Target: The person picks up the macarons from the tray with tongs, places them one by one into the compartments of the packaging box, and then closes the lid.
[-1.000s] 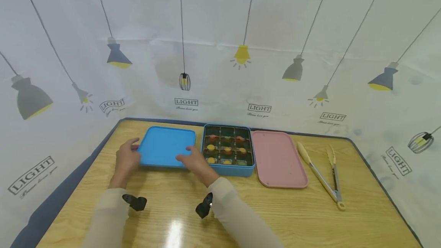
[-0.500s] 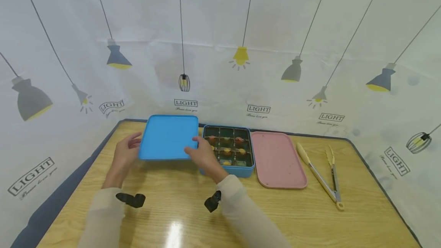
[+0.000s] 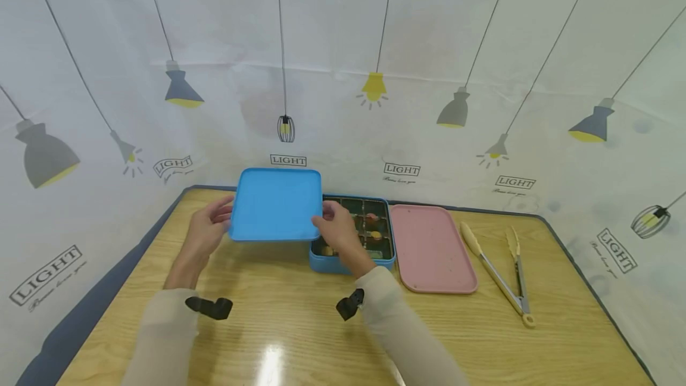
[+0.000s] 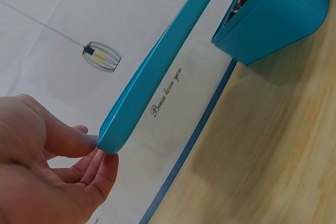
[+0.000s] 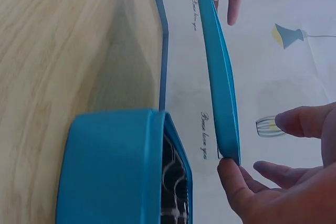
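Both hands hold a blue lid (image 3: pixel 276 204) above the table, tilted toward the head camera. At its left edge, the left hand (image 3: pixel 203 234) pinches the rim, thumb above and fingers below in the left wrist view. The right hand (image 3: pixel 345 234) holds the right edge; in the right wrist view its fingers (image 5: pixel 233 182) support the corner from below, while the thumb stands apart above. A matching blue box (image 3: pixel 327 264) sits under the right hand, lidless, with dark compartments holding small yellow and red pieces. Lid and hand hide its left part.
Right of the box lies a pink tray (image 3: pixel 434 249). Beyond it are tongs (image 3: pixel 522 299) with cream tips, spread apart on the wooden table (image 3: pixel 278 314). A white curtain (image 3: pixel 332 28) printed with lamps hangs behind the table.
The lid has risen off the table and moved right, now overlapping the box's left side in the head view. Both hands moved with it. Box, tray and tongs stayed put.
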Action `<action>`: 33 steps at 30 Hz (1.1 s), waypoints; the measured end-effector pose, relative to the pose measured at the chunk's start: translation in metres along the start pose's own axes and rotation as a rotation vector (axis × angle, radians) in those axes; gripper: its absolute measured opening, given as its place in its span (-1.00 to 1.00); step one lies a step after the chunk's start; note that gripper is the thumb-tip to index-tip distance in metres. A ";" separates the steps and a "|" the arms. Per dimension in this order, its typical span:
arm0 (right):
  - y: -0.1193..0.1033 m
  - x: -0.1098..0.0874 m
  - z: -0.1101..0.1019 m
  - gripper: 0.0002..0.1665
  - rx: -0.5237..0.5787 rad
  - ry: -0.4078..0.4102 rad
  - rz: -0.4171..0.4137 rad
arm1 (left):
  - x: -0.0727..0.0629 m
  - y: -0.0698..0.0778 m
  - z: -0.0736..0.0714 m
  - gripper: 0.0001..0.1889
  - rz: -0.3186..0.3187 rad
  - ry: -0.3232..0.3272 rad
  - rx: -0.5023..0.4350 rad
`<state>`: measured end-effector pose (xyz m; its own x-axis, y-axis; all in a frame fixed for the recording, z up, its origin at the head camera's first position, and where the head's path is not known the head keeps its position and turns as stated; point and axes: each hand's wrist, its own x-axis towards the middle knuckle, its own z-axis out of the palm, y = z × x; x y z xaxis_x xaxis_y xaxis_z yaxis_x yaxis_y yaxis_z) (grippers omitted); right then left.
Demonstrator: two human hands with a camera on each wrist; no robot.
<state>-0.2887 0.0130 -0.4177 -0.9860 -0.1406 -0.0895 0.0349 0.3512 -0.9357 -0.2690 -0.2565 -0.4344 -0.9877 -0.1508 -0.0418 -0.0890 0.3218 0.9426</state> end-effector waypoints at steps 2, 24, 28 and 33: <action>0.001 0.001 -0.007 -0.39 0.003 0.011 0.004 | 0.001 0.003 0.004 -0.35 0.004 -0.021 -0.001; 0.018 0.003 -0.065 -0.41 0.046 0.068 0.030 | 0.003 0.035 0.045 -0.30 0.063 -0.148 -0.001; 0.021 0.001 -0.075 -0.37 0.065 0.067 0.014 | 0.003 0.041 0.056 -0.32 0.138 -0.082 0.039; 0.023 0.000 -0.085 -0.34 0.115 0.056 0.005 | 0.002 0.052 0.069 -0.40 0.182 -0.006 0.063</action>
<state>-0.3018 0.1002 -0.4102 -0.9932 -0.0861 -0.0780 0.0550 0.2428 -0.9685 -0.2844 -0.1759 -0.4079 -0.9888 -0.0795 0.1260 0.0839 0.4012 0.9121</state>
